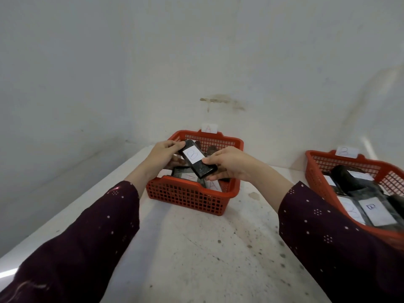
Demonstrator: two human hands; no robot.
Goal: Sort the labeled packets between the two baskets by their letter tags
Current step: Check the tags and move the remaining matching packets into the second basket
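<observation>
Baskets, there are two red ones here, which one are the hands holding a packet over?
The basket tagged A, the one to the left by the wall. Both hands, left hand and right hand, hold the B-tagged packet above it; the basket tagged B sits apart.

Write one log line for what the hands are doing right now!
hands: left and right both hold B packet | where: above basket A | likely next: basket B
</observation>
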